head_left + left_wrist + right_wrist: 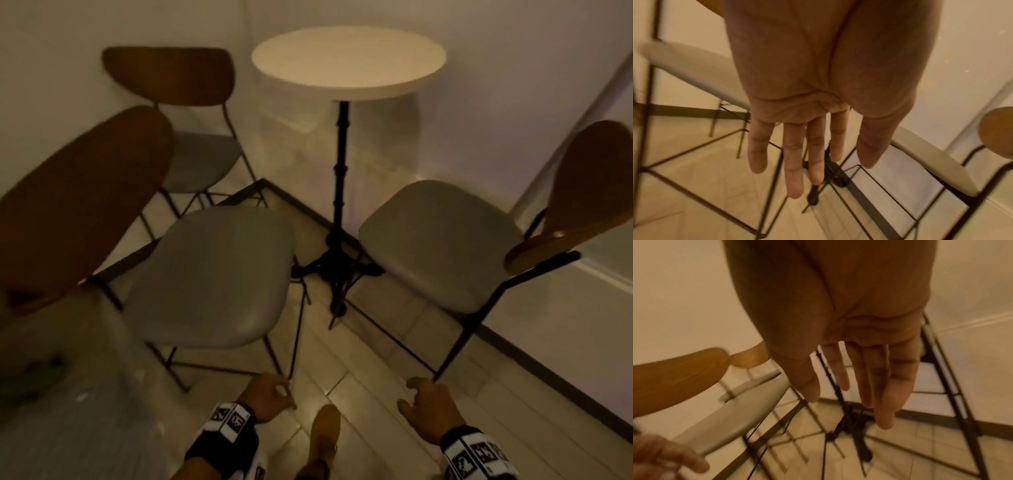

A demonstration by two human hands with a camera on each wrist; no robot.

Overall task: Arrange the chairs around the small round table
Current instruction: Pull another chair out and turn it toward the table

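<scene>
A small round white table [349, 61] on a black pedestal [340, 192] stands in the room's corner. Three chairs with grey seats and brown wooden backs surround it: one far left against the wall [198, 154], one near left [215, 274], one on the right [442, 240]. My left hand [277, 394] hangs low in front of the near left chair's legs, holding nothing. My right hand [414, 394] hangs near the right chair's rear leg, also holding nothing. The wrist views show the left hand's fingers [795, 162] and the right hand's fingers [885, 402] straight.
Walls meet behind the table, with a dark baseboard [301, 209] along the tiled floor. My shoe [325, 425] is on the floor between the hands. A blurred pale object [68, 394] fills the lower left. Open floor [376, 377] lies between the two near chairs.
</scene>
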